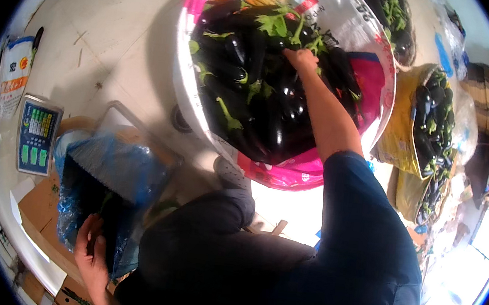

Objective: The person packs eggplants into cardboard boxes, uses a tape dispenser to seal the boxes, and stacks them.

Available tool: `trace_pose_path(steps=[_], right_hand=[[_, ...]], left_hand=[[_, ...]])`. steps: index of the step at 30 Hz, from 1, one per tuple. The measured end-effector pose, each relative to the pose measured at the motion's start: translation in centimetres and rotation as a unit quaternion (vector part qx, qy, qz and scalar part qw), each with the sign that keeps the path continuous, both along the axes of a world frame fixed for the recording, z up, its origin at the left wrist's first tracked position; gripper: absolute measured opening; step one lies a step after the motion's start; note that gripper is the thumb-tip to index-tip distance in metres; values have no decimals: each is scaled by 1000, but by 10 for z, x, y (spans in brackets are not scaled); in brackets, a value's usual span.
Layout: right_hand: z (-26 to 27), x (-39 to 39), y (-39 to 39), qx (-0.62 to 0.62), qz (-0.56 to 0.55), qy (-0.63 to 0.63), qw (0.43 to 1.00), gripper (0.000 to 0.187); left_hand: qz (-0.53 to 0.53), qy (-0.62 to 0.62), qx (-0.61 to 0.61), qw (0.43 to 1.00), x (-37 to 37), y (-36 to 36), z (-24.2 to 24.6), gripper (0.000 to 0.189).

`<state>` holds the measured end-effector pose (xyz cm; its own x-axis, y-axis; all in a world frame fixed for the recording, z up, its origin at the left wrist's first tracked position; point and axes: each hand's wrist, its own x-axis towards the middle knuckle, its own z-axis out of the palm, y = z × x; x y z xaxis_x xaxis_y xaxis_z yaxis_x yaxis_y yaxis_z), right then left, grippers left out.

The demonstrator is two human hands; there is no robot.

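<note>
A large woven plastic sack [180, 71] with its rim rolled open holds many dark purple eggplants [279, 136] with green stems and leaves. My right hand [304, 61] reaches in among them near the far side, its fingers bent against a dark eggplant. Whether they grip it is hidden. At lower left, my left hand [94, 244] is at the mouth of a container lined with blue plastic film [68, 219]. Its fingers are curled beside a dark shape, and a green stem [106, 202] shows just past the fingertips. The liner's inside is too dark to read.
A digital scale's keypad panel [36, 134] stands left of the lined container. Further eggplants fill a yellow sack [394, 131] at right and another sack [407, 44] beyond it. Scissors [76, 298] lie on cardboard at lower left. A printed sack [13, 73] lies at far left.
</note>
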<state>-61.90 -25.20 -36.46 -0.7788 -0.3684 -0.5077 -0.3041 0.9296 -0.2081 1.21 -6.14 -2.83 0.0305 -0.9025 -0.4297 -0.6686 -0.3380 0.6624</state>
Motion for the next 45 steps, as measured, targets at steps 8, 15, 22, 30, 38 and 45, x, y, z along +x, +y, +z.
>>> trace_pose_path(steps=[8,15,22,30,38,45], right_hand=[[99,32,73,-416,137,76,896,54],[289,121,82,-560,242,-221,761,56],[418,401,106,-451,453,-581,503,59],[395,511,123,-294,539,-515,598,68],[381,471,110,-298,659,-334,605,49],[339,393,133,-333,515,-462,641,45]], left_hand=[[128,81,-127,980,55,31,12,34],[58,90,-142,984,33,29,29,49],[-121,123,-359,917,0,-30,101,118],[15,284,-131,950,62,-15,55,114],[86,320,52,942,50,-30,49,87],[-14,242,13,970,0,-55,56,106]])
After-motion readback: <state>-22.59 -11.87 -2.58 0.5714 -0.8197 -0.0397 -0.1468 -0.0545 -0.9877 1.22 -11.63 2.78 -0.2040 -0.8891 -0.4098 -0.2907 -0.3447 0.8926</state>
